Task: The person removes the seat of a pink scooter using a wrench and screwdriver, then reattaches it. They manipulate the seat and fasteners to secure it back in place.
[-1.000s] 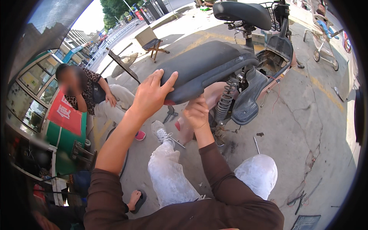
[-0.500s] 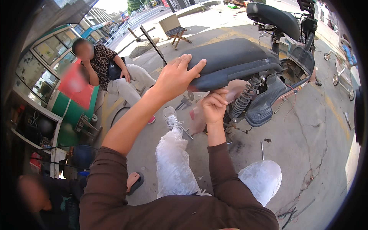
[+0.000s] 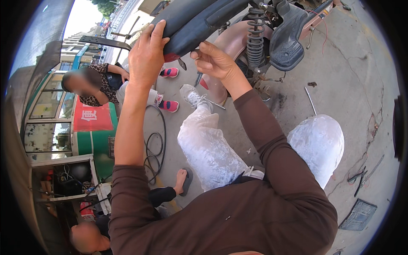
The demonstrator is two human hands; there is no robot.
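The black padded seat (image 3: pixel 193 32) of an electric scooter extends across the upper middle. My left hand (image 3: pixel 146 57) grips its near left end, fingers over the top. A red piece (image 3: pixel 171 56) shows beneath that end, beside the palm. My right hand (image 3: pixel 219 66) is just below the seat's lower edge, fingers curled and pinched together; whatever lies between the fingertips is too small to make out. Past it stand a pinkish curved fender (image 3: pixel 233 44), a grey coil-spring shock absorber (image 3: pixel 256 40) and a black plastic footrest (image 3: pixel 287 53).
A metal rod (image 3: pixel 310 100) lies on the concrete by my right knee. A black hose (image 3: pixel 163 148) is coiled on the left. One person in a leopard-print top (image 3: pixel 98 87) sits at the left; another person (image 3: pixel 89 238) is at lower left. A dark flat panel (image 3: pixel 358 214) lies at right.
My view has turned, so the seat appears farther up and left. My left hand has gone from lying over the seat to its end. The right hand has come out from the seat's underside edge.
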